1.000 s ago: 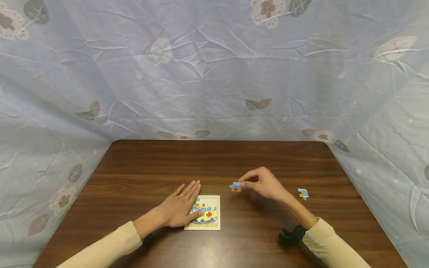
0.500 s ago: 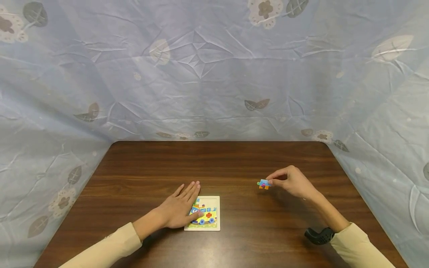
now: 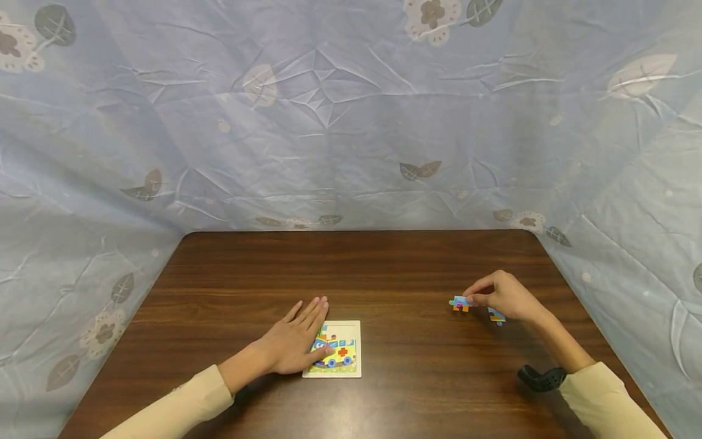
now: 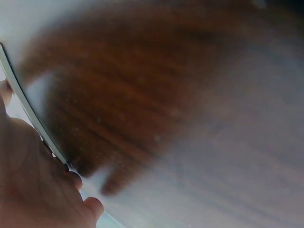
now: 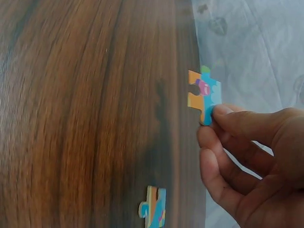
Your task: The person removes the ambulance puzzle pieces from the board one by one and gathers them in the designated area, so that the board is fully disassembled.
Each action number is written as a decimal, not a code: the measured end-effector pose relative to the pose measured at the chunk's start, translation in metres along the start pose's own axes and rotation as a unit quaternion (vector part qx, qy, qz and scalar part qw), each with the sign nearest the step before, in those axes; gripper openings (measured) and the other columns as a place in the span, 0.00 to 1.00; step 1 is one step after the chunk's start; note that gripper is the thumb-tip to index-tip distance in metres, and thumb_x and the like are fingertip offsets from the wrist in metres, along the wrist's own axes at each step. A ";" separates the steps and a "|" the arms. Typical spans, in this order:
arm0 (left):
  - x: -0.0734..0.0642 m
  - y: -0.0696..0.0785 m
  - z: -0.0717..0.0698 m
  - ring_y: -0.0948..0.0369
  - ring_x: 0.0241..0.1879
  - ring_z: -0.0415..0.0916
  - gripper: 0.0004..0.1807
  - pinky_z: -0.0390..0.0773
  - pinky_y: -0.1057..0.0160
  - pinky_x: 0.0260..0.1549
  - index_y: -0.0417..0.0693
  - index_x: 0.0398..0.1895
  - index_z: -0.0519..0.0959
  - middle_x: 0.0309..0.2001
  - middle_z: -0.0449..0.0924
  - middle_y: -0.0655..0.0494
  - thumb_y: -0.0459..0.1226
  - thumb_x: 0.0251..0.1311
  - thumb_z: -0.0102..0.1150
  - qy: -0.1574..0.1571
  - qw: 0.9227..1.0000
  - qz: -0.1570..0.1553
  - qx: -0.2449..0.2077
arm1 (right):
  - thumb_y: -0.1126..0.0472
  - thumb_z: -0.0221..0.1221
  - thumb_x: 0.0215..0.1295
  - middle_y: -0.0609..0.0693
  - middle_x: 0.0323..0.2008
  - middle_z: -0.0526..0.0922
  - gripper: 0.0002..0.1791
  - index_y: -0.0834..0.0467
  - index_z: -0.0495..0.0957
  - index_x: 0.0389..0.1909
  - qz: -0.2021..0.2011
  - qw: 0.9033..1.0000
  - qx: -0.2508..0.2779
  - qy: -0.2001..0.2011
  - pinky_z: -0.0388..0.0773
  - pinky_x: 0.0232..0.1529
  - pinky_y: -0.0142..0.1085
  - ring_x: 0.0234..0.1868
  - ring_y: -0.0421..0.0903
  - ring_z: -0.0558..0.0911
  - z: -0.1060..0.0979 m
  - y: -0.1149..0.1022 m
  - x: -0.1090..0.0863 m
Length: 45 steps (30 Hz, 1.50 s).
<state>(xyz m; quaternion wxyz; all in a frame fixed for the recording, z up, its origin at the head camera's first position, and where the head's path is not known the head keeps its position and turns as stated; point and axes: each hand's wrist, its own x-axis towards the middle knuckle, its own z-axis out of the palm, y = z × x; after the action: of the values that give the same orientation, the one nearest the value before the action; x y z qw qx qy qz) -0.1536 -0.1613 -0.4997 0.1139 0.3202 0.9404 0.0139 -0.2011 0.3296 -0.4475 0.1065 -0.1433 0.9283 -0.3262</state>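
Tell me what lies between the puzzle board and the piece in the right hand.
In the head view, only bare wooden tabletop shows between the puzzle board and the piece pinched in the right hand.

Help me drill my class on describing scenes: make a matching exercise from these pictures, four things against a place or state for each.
1. left hand
2. right hand
3. loose jigsaw piece
4. ambulance jigsaw

A. set in a cream frame
B. pinching another piece
C. on the table, near item 2
D. lying partly over item 4

Pairs: 1-D, 2-B, 3-C, 4-A
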 end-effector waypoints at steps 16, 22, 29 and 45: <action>0.000 0.002 0.001 0.50 0.88 0.35 0.54 0.40 0.39 0.85 0.41 0.86 0.40 0.87 0.35 0.46 0.72 0.75 0.27 0.001 1.000 0.002 -0.006 | 0.65 0.68 0.67 0.47 0.28 0.88 0.04 0.56 0.91 0.34 0.020 0.998 -0.020 -0.050 0.77 0.30 0.32 0.30 0.41 0.81 0.002 0.016 0.002; 0.001 0.002 0.000 0.50 0.88 0.35 0.54 0.40 0.39 0.85 0.42 0.86 0.41 0.87 0.35 0.46 0.72 0.75 0.28 0.004 1.000 0.003 -0.004 | 0.68 0.65 0.67 0.46 0.28 0.88 0.07 0.55 0.89 0.32 0.014 0.998 -0.046 -0.045 0.75 0.28 0.31 0.29 0.40 0.79 0.005 0.019 0.004; 0.000 0.002 -0.002 0.50 0.88 0.35 0.53 0.40 0.39 0.85 0.42 0.86 0.40 0.87 0.35 0.47 0.71 0.76 0.30 -0.002 1.000 0.000 -0.006 | 0.70 0.64 0.67 0.45 0.28 0.89 0.08 0.56 0.89 0.31 0.015 0.997 -0.070 -0.032 0.74 0.28 0.30 0.28 0.39 0.76 0.009 0.018 0.005; 0.000 0.002 -0.004 0.50 0.88 0.36 0.53 0.42 0.39 0.85 0.41 0.86 0.41 0.87 0.36 0.46 0.70 0.76 0.32 0.000 1.000 0.002 -0.007 | 0.69 0.65 0.67 0.46 0.28 0.89 0.07 0.57 0.90 0.32 0.012 0.996 -0.086 -0.014 0.73 0.27 0.30 0.27 0.40 0.75 0.012 0.017 0.007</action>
<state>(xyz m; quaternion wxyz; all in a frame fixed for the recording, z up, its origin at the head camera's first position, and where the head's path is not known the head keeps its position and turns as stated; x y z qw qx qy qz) -0.1535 -0.1599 -0.4957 0.1162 0.3216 0.9395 0.0203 -0.2074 0.3338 -0.4680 0.1106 -0.1448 0.9531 -0.2416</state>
